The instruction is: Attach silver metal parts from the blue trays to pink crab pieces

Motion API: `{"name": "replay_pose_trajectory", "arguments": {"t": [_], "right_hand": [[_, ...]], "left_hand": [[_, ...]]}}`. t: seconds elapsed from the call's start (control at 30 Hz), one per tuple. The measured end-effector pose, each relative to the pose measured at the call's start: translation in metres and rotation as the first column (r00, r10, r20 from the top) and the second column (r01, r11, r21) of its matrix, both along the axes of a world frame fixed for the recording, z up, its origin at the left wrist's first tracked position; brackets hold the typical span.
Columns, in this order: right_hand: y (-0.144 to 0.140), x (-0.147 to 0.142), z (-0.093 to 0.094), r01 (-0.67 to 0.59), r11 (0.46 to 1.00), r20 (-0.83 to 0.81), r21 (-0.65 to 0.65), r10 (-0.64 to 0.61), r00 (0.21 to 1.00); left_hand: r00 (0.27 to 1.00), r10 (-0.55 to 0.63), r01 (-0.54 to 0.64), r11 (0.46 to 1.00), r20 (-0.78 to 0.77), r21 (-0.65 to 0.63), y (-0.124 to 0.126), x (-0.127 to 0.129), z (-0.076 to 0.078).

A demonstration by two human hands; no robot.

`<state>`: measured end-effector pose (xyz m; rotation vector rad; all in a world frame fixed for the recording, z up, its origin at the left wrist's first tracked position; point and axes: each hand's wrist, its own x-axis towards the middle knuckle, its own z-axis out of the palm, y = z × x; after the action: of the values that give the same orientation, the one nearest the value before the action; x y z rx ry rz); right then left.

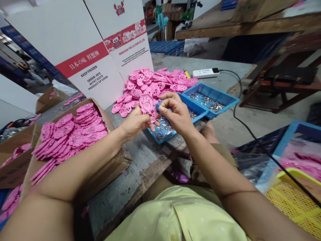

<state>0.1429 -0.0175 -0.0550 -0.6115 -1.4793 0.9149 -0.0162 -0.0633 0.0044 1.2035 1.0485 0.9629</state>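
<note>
My left hand [135, 123] grips a pink moulded plastic piece [147, 103] and holds it up above the table, its raised inner side facing me. Close against its right edge, my right hand [177, 113] has thumb and forefinger pinched together. A small dark blue bit [157, 107] shows at those fingertips, too small to name. Under my hands lies a blue tray [202, 113] with small shiny metal parts, partly hidden by them. Behind it a second blue tray [232, 100] holds more of these parts. A heap of similar pink pieces [142, 82] lies just beyond.
At my left stands a cardboard box [114, 164] stacked with pink pieces. A tall white printed carton [87, 75] rises behind it. A white power strip [205, 73] lies at the back, its black cable [239, 117] running down the right side past a yellow basket [293, 201].
</note>
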Motion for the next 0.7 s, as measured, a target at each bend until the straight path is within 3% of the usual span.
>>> {"name": "replay_pose_trajectory", "arguments": {"t": [0.17, 0.7], "right_hand": [[0.0046, 0.0118, 0.0032, 0.01, 0.985, 0.161, 0.175, -0.039, 0.986], [0.0063, 0.0127, 0.0032, -0.011, 0.971, 0.29, 0.238, -0.061, 0.955]], "left_hand": [[0.999, -0.029, 0.03, 0.999, -0.032, 0.022, 0.0001, -0.0019, -0.005], [0.994, -0.05, 0.054, 0.998, -0.102, 0.039, -0.0017, -0.0011, -0.0054]]}}
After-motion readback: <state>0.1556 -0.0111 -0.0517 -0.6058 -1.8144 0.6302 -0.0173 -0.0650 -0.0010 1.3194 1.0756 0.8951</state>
